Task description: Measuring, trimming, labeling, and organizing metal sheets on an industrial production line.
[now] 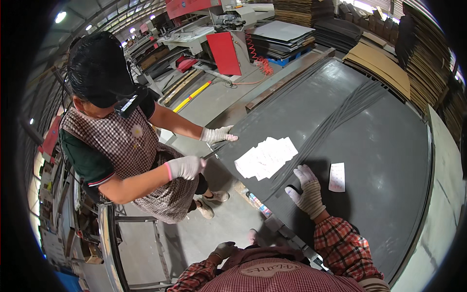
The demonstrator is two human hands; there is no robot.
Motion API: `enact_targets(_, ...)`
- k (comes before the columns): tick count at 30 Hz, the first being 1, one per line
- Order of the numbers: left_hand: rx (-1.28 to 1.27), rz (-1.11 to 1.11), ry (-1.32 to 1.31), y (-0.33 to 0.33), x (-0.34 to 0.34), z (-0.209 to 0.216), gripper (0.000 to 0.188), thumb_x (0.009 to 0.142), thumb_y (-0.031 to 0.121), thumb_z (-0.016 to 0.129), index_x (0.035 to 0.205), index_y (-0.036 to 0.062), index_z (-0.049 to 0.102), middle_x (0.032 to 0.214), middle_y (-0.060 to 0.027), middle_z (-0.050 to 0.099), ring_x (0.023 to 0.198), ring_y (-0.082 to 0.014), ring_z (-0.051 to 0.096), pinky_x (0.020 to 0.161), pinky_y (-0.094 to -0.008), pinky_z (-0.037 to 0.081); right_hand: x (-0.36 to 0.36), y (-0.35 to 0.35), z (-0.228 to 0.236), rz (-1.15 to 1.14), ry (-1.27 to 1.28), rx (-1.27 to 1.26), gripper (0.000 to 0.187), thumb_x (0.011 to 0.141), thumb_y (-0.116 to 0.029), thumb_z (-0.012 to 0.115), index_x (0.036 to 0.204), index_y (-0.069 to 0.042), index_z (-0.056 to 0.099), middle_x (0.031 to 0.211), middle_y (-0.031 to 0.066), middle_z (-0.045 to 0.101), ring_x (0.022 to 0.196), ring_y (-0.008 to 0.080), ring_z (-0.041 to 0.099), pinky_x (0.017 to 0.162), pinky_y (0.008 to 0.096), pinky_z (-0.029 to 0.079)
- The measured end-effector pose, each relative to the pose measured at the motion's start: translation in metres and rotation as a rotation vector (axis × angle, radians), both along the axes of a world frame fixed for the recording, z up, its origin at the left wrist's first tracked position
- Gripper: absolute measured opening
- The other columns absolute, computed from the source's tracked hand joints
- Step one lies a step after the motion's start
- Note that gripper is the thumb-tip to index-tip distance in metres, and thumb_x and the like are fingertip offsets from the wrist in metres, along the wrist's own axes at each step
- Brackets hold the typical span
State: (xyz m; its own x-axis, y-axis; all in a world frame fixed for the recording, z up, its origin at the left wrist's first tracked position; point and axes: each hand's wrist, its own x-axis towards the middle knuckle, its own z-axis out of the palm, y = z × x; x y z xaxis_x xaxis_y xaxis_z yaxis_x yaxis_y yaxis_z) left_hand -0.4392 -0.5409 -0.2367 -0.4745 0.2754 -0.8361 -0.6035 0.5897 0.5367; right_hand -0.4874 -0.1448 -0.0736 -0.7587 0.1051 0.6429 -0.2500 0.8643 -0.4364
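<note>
My right hand (307, 192), in a whitish knit glove, reaches over a large dark grey panel surface (389, 146). Its fingers are stretched, thumb apart, and nothing is in them. Just beyond the fingertips runs a bundle of long thin black strips (335, 114), crossing the panel diagonally. To the right of this hand lies a single white paper slip (336, 177) with marks on it. Several overlapping white sheets (266, 156) are spread left of the strips. My left hand (224, 249), also gloved, is low by my waist; its fingers are partly hidden against my apron.
A co-worker in a checked apron (138, 160) stands at the left; one gloved hand (219, 134) is at the panel's edge, the other beside a thin dark strip. Cardboard stacks (379, 68) stand behind, a red machine panel (224, 53) farther off. A metal frame (109, 243) is lower left.
</note>
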Motion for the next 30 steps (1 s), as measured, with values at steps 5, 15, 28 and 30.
enact_targets(5, -0.037, -0.177, 0.104, -0.037, 0.008, -0.042, 0.044, 0.084, 0.020, 0.055, 0.120, -0.0034, 0.049, 0.110, -0.0127, 0.060, 0.096, -0.0172, 0.058, 0.083, -0.0272, 0.046, 0.005, -0.016, 0.003, 0.006, -0.001, -0.007, 0.057, 0.075, -0.031, 0.066, 0.119, -0.001, 0.047, 0.120, 0.0181, 0.049, 0.116, 0.0373, 0.043, 0.097, 0.0446, 0.034)
enact_targets(15, -0.015, -0.106, 0.046, -0.036, 0.009, -0.022, 0.041, 0.085, 0.016, 0.053, 0.120, -0.0043, 0.048, 0.108, -0.0141, 0.060, 0.096, -0.0178, 0.058, 0.082, -0.0270, 0.047, 0.012, -0.027, 0.003, -0.006, -0.014, 0.016, 0.060, 0.072, -0.037, 0.067, 0.116, 0.000, 0.048, 0.118, 0.0188, 0.049, 0.113, 0.0381, 0.044, 0.095, 0.0456, 0.036)
enact_targets(28, -0.020, -0.120, 0.033, -0.021, 0.009, 0.006, 0.040, 0.087, 0.010, 0.050, 0.123, -0.0057, 0.043, 0.105, -0.0141, 0.060, 0.093, -0.0180, 0.058, 0.081, -0.0276, 0.048, 0.016, -0.029, 0.005, -0.009, -0.026, 0.008, 0.058, 0.074, -0.030, 0.067, 0.120, -0.002, 0.046, 0.121, 0.0179, 0.048, 0.116, 0.0364, 0.043, 0.097, 0.0437, 0.034)
enact_targets(30, -0.053, -0.118, 0.031, -0.022, 0.011, 0.011, 0.040, 0.088, 0.008, 0.050, 0.124, -0.0061, 0.042, 0.105, -0.0148, 0.060, 0.093, -0.0191, 0.058, 0.080, -0.0289, 0.048, 0.016, -0.030, 0.006, -0.006, -0.027, 0.009, 0.058, 0.074, -0.031, 0.067, 0.120, -0.002, 0.046, 0.120, 0.0179, 0.048, 0.115, 0.0366, 0.043, 0.097, 0.0439, 0.034)
